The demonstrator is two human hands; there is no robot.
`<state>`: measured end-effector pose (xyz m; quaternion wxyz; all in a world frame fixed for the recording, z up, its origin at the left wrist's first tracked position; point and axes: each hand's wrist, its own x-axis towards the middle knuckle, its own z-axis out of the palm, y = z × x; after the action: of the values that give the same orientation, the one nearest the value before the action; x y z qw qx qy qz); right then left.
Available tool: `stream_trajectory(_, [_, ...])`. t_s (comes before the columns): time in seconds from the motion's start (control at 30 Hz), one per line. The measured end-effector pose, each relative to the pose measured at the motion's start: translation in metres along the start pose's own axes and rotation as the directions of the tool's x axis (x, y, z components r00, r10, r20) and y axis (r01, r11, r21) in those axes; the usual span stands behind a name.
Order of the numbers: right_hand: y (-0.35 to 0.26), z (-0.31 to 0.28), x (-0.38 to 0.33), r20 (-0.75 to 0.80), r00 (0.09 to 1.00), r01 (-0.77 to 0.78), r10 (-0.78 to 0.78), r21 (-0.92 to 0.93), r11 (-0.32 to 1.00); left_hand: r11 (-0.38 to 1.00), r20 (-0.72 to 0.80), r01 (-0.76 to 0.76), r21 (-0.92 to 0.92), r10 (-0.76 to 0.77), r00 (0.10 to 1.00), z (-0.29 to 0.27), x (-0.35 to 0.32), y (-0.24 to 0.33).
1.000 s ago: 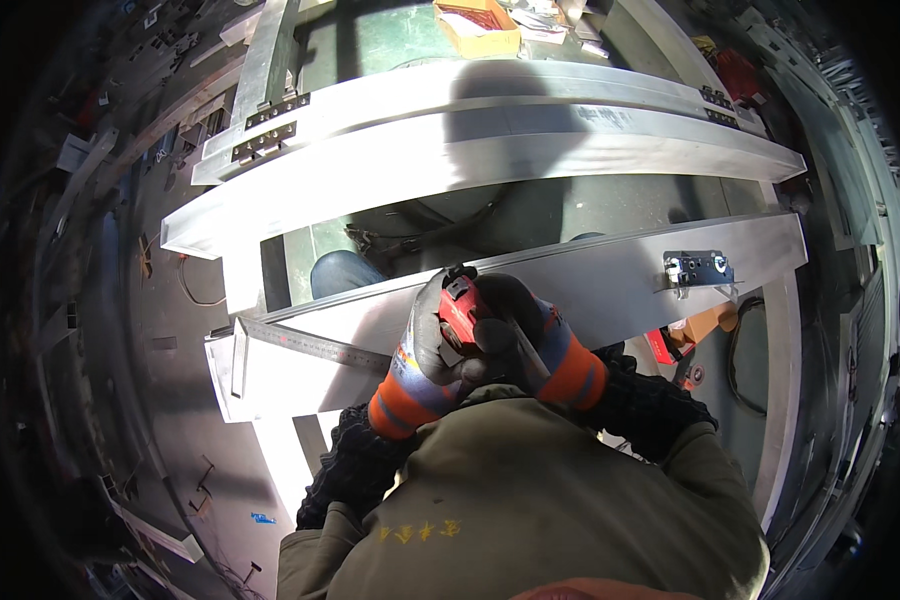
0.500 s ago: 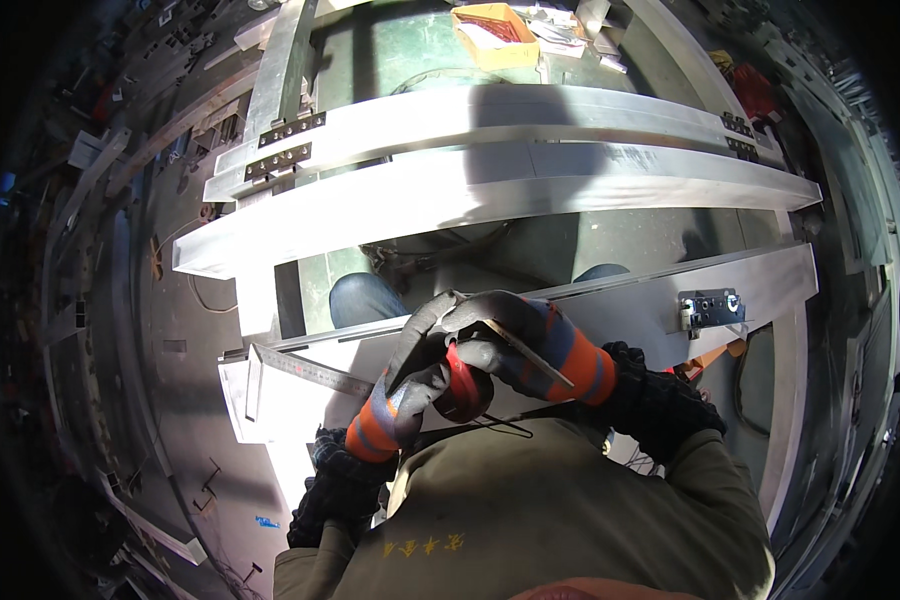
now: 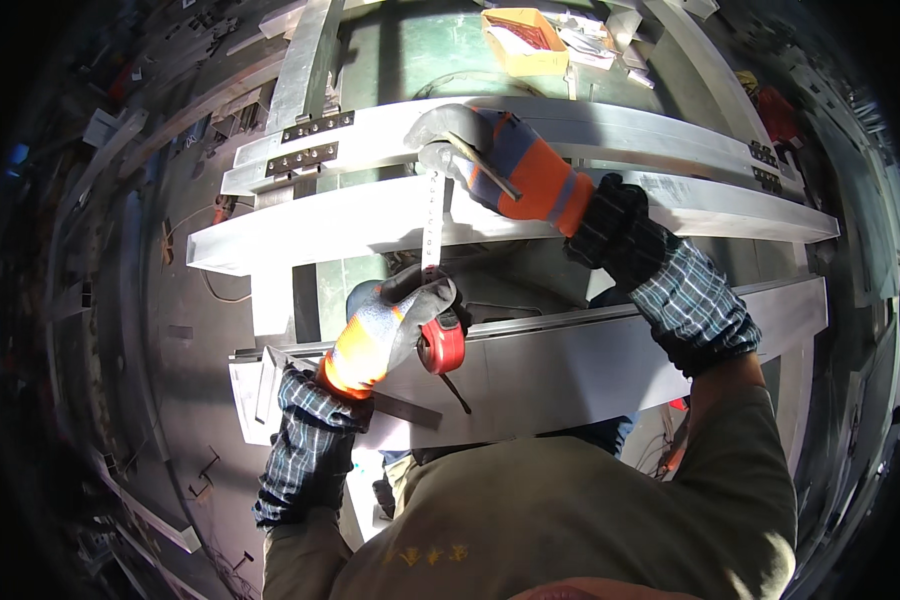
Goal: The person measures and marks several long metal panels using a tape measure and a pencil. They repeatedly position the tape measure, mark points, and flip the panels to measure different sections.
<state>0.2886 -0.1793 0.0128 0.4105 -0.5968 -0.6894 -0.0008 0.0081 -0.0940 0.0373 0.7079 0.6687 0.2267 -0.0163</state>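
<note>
An open yellow-orange box holding red items sits on the green floor, with loose papers beside it; at left, a thin cable curves over the grey floor, and a dark red object lies far right

Your tape measure has a rounded red case with black parts, held at the fingers of your left hand, a thin dark strap dangling beneath it. Its pale blade, printed with dark markings, runs nearly straight away from you, its far end at the fingers of your right hand. Across that same hand lies a slim, straight stick, slanting down toward your right.
</note>
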Motion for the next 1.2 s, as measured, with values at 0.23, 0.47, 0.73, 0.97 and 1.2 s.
stream_trajectory(0.23, [0.069,0.043,0.028,0.244,0.958,-0.206,0.149,0.229,0.951,0.942,-0.1,-0.116,0.316,0.154,0.983,-0.011,0.042,-0.029])
stream_trajectory(0.47, [0.048,0.039,0.038,0.323,0.946,-0.186,0.03,0.463,0.867,0.866,-0.152,-0.109,0.487,0.207,0.966,-0.022,0.049,-0.029])
stream_trajectory(0.73, [0.035,0.033,0.036,0.268,0.938,-0.345,0.219,0.665,0.662,0.626,-0.046,-0.303,0.719,0.478,0.877,-0.027,0.05,-0.037])
stream_trajectory(0.97, [0.057,0.019,0.026,0.147,0.951,-0.308,0.27,0.456,0.835,0.357,0.061,-0.351,0.866,0.62,0.782,-0.025,0.056,-0.023])
stream_trajectory(1.2, [0.021,0.009,0.019,0.118,0.992,-0.109,0.053,0.543,0.832,0.426,0.037,-0.289,0.857,0.509,0.86,-0.024,0.046,-0.007])
